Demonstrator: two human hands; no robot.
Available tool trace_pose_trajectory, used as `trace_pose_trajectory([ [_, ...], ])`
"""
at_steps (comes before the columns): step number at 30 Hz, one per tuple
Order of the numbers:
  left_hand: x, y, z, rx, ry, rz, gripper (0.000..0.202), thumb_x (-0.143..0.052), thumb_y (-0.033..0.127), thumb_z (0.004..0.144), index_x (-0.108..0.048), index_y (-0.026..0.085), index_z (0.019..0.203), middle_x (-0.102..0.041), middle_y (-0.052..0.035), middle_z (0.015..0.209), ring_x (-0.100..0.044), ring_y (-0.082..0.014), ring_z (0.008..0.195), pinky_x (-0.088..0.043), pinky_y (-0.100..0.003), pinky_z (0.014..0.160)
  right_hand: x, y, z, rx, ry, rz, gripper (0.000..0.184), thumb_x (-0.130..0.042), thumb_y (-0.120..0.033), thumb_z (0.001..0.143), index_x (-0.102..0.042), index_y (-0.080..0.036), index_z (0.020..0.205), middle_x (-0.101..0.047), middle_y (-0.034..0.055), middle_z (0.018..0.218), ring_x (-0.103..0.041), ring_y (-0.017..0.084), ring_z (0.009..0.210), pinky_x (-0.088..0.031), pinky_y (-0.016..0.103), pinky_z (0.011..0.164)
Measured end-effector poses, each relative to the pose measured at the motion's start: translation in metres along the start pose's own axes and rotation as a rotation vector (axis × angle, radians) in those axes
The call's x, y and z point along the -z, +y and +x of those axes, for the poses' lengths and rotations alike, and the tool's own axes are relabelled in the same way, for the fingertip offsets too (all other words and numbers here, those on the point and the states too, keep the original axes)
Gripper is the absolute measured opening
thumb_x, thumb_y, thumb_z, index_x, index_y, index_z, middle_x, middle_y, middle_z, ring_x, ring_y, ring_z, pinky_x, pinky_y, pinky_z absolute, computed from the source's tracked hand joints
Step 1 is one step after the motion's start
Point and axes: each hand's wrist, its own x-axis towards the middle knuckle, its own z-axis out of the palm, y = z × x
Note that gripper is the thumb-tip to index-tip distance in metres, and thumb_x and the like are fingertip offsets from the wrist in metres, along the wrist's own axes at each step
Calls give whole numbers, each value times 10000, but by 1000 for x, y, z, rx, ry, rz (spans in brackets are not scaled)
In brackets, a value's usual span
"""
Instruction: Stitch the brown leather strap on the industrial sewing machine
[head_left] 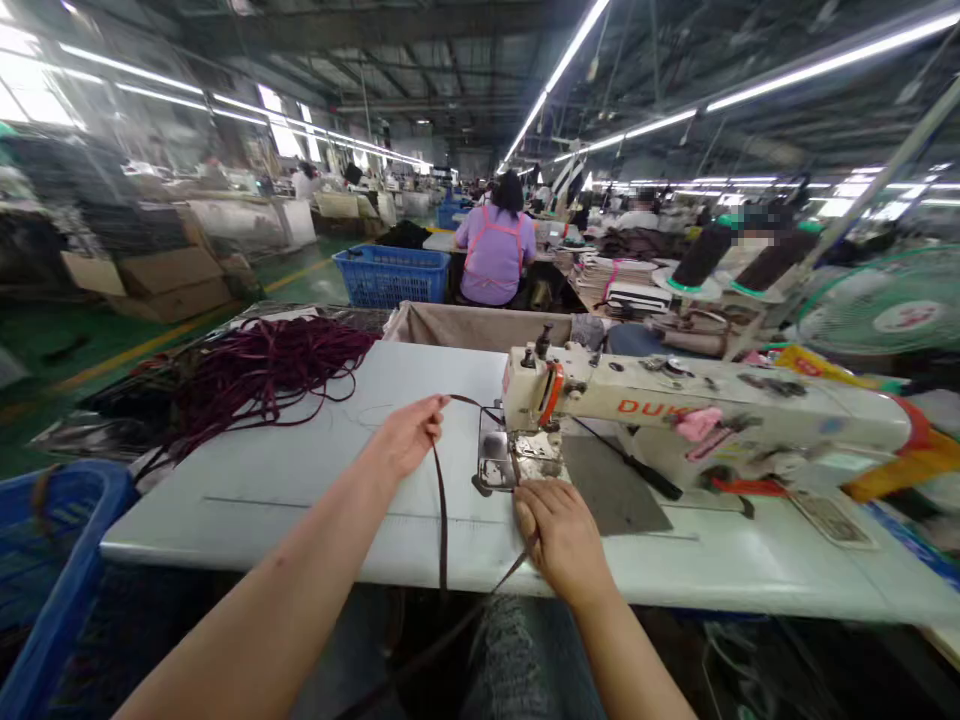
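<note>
My left hand (411,435) is closed in a pinch on a narrow dark brown strap (442,520), left of the sewing machine's needle area. From those fingertips one stretch of strap runs right to the machine head, and another hangs down over the table's front edge. My right hand (559,530) rests just in front of the metal needle plate (495,472), fingers curled together over the strap. A length of it comes out below that hand and drops toward my lap. The white sewing machine (622,395) has an orange guard by its needle; the needle itself is hard to make out.
Maroon straps (277,375) lie heaped at the table's left end. A blue basket (60,560) stands at lower left. Black-handled tool (637,465) lies on a grey mat under the machine arm. Thread cones (701,255) and a fan (892,310) are right; a person (496,245) sits ahead.
</note>
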Motion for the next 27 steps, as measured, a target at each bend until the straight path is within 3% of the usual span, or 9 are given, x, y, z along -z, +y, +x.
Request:
trace_pose_trajectory([
  [4,28,34,-6,-178,49,-51,261,-556,-54,927,-739,132,938,-745,-48,1001,-619,-49,652,-510,-114,531,-1,1,0,-19,3,-5,262,-489,-258,1088,-736,-209,1161,-760,75,1207,-700,216,1112,-477,440,1082],
  [8,60,55,-16,-350,49,-54,299,-597,-61,861,-752,157,995,-738,-36,1063,-676,-89,790,-595,-179,656,1,-1,1,-26,12,-9,267,-489,-256,1086,-742,-205,1155,-765,74,1191,-703,210,1100,-486,435,1091],
  [14,95,71,-48,-355,-62,-12,344,-754,25,784,-751,159,1101,-714,-20,993,-678,-111,862,-608,-214,791,0,-2,2,-31,23,-5,268,-496,-257,1084,-740,-183,1166,-765,79,1193,-699,212,1100,-489,440,1092],
  [16,104,73,-66,-309,-157,88,368,-826,100,780,-747,185,1130,-719,-17,954,-687,-135,888,-605,-239,832,0,-2,1,-30,25,-4,267,-498,-252,1083,-741,-180,1167,-764,78,1198,-700,211,1100,-491,438,1093],
  [18,111,75,-85,-172,-369,260,300,-871,224,797,-754,200,1072,-725,-19,848,-696,-159,874,-588,-245,828,0,-2,0,-33,24,-4,263,-505,-249,1080,-744,-185,1168,-764,77,1199,-700,210,1109,-491,435,1098],
  [20,112,76,-101,105,-659,527,301,-852,396,840,-765,186,1037,-759,-58,828,-715,-193,853,-574,-269,811,0,-1,0,-35,19,-8,259,-513,-250,1077,-746,-189,1172,-763,79,1201,-700,210,1117,-490,435,1104],
  [22,105,76,-111,383,-862,870,386,-775,511,893,-780,172,1079,-797,-112,973,-731,-232,912,-561,-303,843,0,-1,0,-37,11,-9,262,-513,-257,1078,-748,-191,1173,-761,81,1205,-699,214,1121,-490,441,1105],
  [24,93,72,-115,520,-868,1188,391,-708,527,937,-783,184,1110,-795,-105,1051,-726,-241,962,-547,-306,853,0,-1,0,-39,5,-5,271,-503,-264,1084,-747,-189,1174,-759,82,1213,-699,218,1118,-490,447,1105],
  [27,71,58,-111,441,-775,1342,347,-670,507,953,-764,193,1066,-778,-64,997,-706,-215,939,-537,-292,843,0,-1,1,-41,1,0,281,-488,-272,1094,-746,-186,1166,-758,78,1221,-699,228,1113,-483,454,1105],
])
